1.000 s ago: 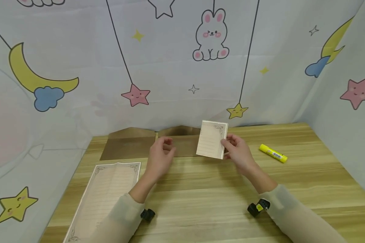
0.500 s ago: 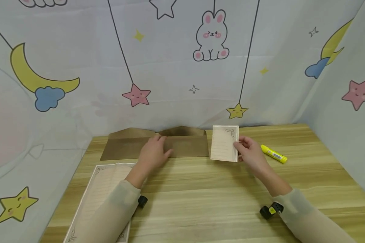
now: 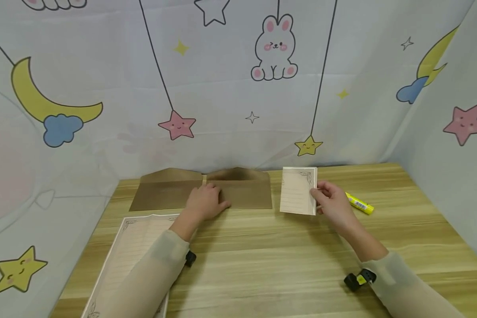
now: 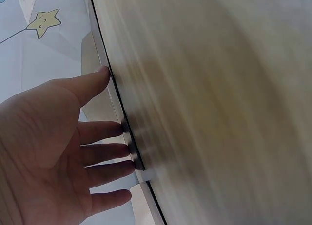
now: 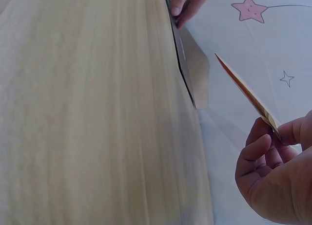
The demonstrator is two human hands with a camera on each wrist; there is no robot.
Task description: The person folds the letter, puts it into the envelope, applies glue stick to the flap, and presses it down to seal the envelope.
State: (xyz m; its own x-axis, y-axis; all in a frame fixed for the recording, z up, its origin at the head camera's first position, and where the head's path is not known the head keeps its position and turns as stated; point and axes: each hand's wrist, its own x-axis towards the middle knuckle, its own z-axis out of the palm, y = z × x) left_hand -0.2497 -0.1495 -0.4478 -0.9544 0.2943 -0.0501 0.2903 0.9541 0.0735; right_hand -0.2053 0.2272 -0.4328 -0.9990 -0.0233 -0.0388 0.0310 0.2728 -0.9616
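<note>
Two brown envelopes lie side by side at the back of the table, flaps raised: a left one and a right one. My left hand rests on the left part of the right envelope; in the left wrist view its fingers are fairly straight and spread, tips on the paper. Right of the envelopes, my right hand pinches a folded sheet of lined letter paper by its right edge, held above the table. The right wrist view shows the folded paper edge-on between thumb and fingers.
A large lined sheet with an ornate border lies at the left, partly under the left forearm. A yellow glue stick lies behind the right hand, partly hidden by it. A printed cloth hangs behind the wooden table.
My right hand has carried the folded letter paper to the right, away from the right envelope. My left hand has come down onto the envelope and shifted slightly right in the last half second.
</note>
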